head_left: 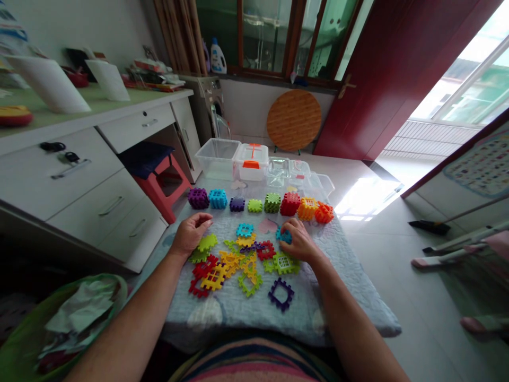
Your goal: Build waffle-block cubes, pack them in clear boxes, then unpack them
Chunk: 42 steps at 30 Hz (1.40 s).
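My right hand (297, 241) has its fingers closed on a blue interlocking plastic tile (283, 234), partly hidden under the fingertips. My left hand (191, 233) rests at the left of the pile, fingers curled together with nothing visible in them. Just beside it lie lime green tiles (207, 243). Between and in front of the hands are a loose blue tile (244, 229), red tiles (265, 250), yellow tiles (214, 277), a green window tile (284, 262) and a dark purple frame tile (281, 294). Beyond the hands, sorted stacks stand in a row, from a purple stack (198, 198) to an orange stack (324, 213).
Behind the row stand a clear plastic bin (218, 159), a lidded box with orange latches (253, 162) and clear lids (299, 170). A quilted cloth (350, 297) covers the table. At left are a red stool (165, 183) and a green basket (119, 289).
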Tool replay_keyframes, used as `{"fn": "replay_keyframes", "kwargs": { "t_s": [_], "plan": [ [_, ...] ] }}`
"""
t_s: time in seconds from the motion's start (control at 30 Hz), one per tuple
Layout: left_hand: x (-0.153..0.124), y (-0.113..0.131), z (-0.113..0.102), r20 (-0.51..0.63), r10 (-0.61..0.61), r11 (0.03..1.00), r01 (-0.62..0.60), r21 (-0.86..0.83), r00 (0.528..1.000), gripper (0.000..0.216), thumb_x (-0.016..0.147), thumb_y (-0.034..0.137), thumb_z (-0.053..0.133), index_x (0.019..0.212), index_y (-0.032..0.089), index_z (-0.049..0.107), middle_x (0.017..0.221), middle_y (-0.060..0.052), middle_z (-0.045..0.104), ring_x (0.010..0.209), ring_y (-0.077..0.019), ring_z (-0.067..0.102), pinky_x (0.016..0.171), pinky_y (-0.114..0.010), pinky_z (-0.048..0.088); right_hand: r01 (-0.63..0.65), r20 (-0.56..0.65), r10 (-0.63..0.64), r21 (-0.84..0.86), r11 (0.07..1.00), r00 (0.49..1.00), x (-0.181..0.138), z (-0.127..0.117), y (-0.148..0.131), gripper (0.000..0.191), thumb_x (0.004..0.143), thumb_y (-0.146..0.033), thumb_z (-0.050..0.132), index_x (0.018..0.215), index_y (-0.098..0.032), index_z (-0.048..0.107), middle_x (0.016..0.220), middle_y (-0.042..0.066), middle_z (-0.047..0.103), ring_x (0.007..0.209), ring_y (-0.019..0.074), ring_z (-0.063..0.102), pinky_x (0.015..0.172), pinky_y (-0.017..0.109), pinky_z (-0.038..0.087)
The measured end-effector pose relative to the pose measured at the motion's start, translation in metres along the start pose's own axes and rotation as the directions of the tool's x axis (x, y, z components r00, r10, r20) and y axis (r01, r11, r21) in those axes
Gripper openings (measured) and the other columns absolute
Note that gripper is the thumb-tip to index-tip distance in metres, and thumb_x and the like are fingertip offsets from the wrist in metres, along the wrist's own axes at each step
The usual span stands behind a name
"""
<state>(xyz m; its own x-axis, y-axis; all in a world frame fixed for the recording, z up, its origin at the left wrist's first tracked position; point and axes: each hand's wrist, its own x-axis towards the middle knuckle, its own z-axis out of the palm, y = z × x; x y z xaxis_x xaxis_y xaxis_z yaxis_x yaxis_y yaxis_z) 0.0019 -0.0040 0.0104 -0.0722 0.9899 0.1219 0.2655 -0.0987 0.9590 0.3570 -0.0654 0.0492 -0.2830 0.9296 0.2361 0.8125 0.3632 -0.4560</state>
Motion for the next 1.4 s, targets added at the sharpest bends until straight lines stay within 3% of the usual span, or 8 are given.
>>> {"fn": "replay_keyframes", "kwargs": {
  "t_s": [0.2, 0.3, 0.5, 0.6, 0.7, 0.83, 1.27, 1.4],
  "plan": [
    [0.001, -0.002, 0.001, 0.016, -0.003, 1.000, 0.003, 0.025, 1.000, 0.034, 0.069, 0.043, 0.071, 0.090, 0.017, 0.069, 0.081, -0.002, 0.069, 0.074, -0.0174, 0.061, 0.070, -0.027, 0.046, -0.099, 0.016, 0.099, 0.003, 0.995, 0.995, -0.008, 0.002, 0.010, 0.042, 0.070, -0.029, 0.068, 0.109, -0.021, 0.057, 0.110, 0.009, 0.057, 0.104, 0.0277, 0.050, 0.094, 0.043, 0.040],
    [0.002, -0.005, 0.001, 0.017, -0.004, 1.000, 0.003, 0.028, 1.000, 0.033, 0.069, 0.043, 0.071, 0.090, 0.017, 0.069, 0.081, -0.002, 0.070, 0.073, -0.0174, 0.061, 0.070, -0.027, 0.046, -0.113, 0.022, 0.112, 0.037, 0.993, 0.993, -0.006, 0.006, 0.009, 0.044, 0.070, -0.024, 0.068, 0.112, -0.018, 0.057, 0.110, 0.010, 0.059, 0.103, 0.0273, 0.051, 0.094, 0.041, 0.041],
    [0.002, -0.005, 0.000, 0.031, 0.016, 0.999, -0.017, 0.043, 0.999, 0.033, 0.072, 0.043, 0.069, 0.091, 0.017, 0.068, 0.080, -0.003, 0.069, 0.073, -0.0175, 0.061, 0.070, -0.027, 0.046, 0.038, 0.015, -0.041, 0.172, 0.984, 0.999, 0.024, 0.010, -0.024, 0.041, 0.074, -0.023, 0.069, 0.112, -0.017, 0.057, 0.109, 0.010, 0.060, 0.102, 0.0243, 0.053, 0.092, 0.038, 0.043],
    [0.000, -0.001, 0.000, 0.030, 0.015, 0.999, -0.016, 0.040, 0.999, 0.032, 0.072, 0.042, 0.068, 0.091, 0.016, 0.068, 0.080, -0.003, 0.069, 0.072, -0.0174, 0.061, 0.069, -0.027, 0.046, 0.129, 0.062, -0.142, 0.178, 0.976, 0.988, 0.050, 0.021, -0.047, 0.042, 0.073, -0.023, 0.070, 0.113, -0.016, 0.057, 0.110, 0.010, 0.061, 0.102, 0.0238, 0.054, 0.093, 0.038, 0.043],
    [-0.001, 0.003, 0.000, 0.023, 0.014, 0.999, -0.015, 0.034, 1.000, 0.030, 0.071, 0.040, 0.068, 0.089, 0.016, 0.068, 0.081, -0.003, 0.070, 0.073, -0.0182, 0.062, 0.071, -0.028, 0.047, 0.119, 0.139, -0.140, 0.148, 0.982, 0.980, 0.070, 0.038, -0.060, 0.046, 0.072, -0.026, 0.072, 0.115, -0.015, 0.057, 0.111, 0.011, 0.062, 0.101, 0.0242, 0.056, 0.093, 0.038, 0.043],
    [-0.001, 0.003, 0.000, 0.033, 0.028, 1.000, -0.028, 0.013, 0.999, 0.029, 0.072, 0.040, 0.068, 0.090, 0.016, 0.068, 0.082, -0.003, 0.070, 0.075, -0.0183, 0.062, 0.072, -0.028, 0.048, 0.078, 0.211, -0.093, 0.075, 0.994, 0.973, 0.075, 0.053, -0.063, 0.049, 0.072, -0.030, 0.072, 0.115, -0.014, 0.058, 0.111, 0.014, 0.062, 0.102, 0.0266, 0.056, 0.092, 0.039, 0.043],
    [-0.002, 0.004, -0.002, 0.043, 0.024, 1.000, -0.025, 0.018, 0.999, 0.031, 0.071, 0.042, 0.069, 0.089, 0.017, 0.068, 0.080, -0.003, 0.069, 0.072, -0.0182, 0.061, 0.070, -0.029, 0.047, 0.117, 0.162, -0.144, 0.164, 0.979, 0.976, 0.090, 0.063, -0.080, 0.073, 0.066, -0.021, 0.073, 0.133, -0.013, 0.046, 0.120, 0.015, 0.057, 0.115, 0.0285, 0.052, 0.101, 0.043, 0.041],
    [-0.002, 0.006, -0.002, 0.062, 0.010, 1.000, -0.010, 0.001, 0.998, 0.035, 0.071, 0.044, 0.069, 0.091, 0.016, 0.067, 0.081, -0.004, 0.069, 0.075, -0.0190, 0.062, 0.073, -0.030, 0.049, 0.151, 0.116, -0.179, 0.221, 0.964, 0.977, 0.079, 0.047, -0.071, 0.064, 0.072, -0.027, 0.074, 0.130, -0.018, 0.050, 0.120, 0.013, 0.058, 0.112, 0.0269, 0.055, 0.098, 0.043, 0.043]
  ]
}}
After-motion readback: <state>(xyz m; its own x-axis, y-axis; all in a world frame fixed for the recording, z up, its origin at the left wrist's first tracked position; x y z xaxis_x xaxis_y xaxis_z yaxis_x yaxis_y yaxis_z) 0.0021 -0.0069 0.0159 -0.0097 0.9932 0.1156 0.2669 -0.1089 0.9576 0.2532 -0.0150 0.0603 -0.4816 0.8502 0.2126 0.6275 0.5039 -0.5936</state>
